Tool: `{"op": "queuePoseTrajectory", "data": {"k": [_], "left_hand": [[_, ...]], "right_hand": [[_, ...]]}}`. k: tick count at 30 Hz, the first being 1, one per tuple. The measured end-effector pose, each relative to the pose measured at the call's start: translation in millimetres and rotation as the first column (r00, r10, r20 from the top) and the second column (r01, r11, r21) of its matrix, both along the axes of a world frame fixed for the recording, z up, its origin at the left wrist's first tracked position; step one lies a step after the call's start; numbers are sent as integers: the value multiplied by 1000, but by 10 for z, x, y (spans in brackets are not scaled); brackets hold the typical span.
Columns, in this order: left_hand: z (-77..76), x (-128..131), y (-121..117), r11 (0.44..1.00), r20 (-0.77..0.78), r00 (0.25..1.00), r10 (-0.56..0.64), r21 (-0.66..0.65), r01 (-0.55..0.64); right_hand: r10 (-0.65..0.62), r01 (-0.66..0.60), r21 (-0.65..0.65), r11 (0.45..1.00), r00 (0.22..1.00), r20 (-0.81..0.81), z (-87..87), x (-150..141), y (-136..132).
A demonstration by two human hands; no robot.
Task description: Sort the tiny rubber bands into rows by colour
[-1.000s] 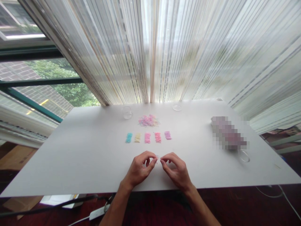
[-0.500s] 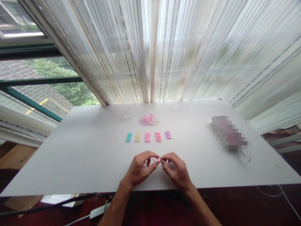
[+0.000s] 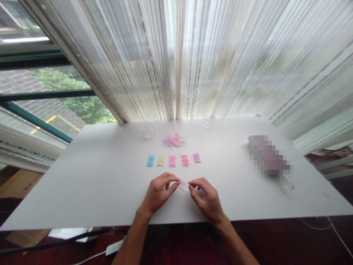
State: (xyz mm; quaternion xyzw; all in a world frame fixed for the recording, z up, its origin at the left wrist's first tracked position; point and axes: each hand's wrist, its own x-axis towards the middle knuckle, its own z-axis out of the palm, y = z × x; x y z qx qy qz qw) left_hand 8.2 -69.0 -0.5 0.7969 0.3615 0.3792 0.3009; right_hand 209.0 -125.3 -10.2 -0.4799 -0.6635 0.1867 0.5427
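My left hand (image 3: 160,191) is closed in a pinch over the white table, thumb and forefinger together at the left edge of a few thin pale pink and lilac pieces (image 3: 182,186). A short gap away, my right hand (image 3: 206,195) also pinches. Whatever is in either pinch is too small to make out. Beyond the hands lies a row of small sorted bundles: turquoise (image 3: 150,161), pale yellow (image 3: 161,160), pink (image 3: 172,161), coral pink (image 3: 184,160) and purple (image 3: 196,158). Behind them is a loose mixed pile (image 3: 174,140) of similar thin pieces.
A clear round container (image 3: 149,131) stands at the back left of the table (image 3: 96,176), and a clear round lid (image 3: 207,125) lies at the back right. A blurred-out pinkish object (image 3: 267,154) with a loop (image 3: 287,182) rests on the right. Striped curtains (image 3: 193,59) hang behind.
My left hand has moved left and slightly away from me, so my fingertips are now apart. The pale pieces between the hands show more fully. My right hand has barely moved.
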Motion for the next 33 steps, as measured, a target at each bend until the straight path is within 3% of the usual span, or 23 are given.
{"op": "queuePoseTrajectory", "data": {"k": [7,13,18,25,33], "left_hand": [[21,-113,254,979,24,978,206,-4,-206],[63,-147,295,951,27,960,279,-146,-272],[101,-109,191,946,44,983,176,-283,-157],[88,55,8,925,53,998,-23,-378,41],[54,78,-39,928,33,999,-35,-371,45]], "right_hand": [[4,-4,-37,999,1000,-1,-9,5,-2],[23,-23,-85,996,1000,0,-26,5,0],[17,-17,-89,996,1000,-5,-25,4,8],[24,-26,-95,995,999,-22,-48,3,12],[13,-13,-51,999,1000,-8,-18,0,10]]}}
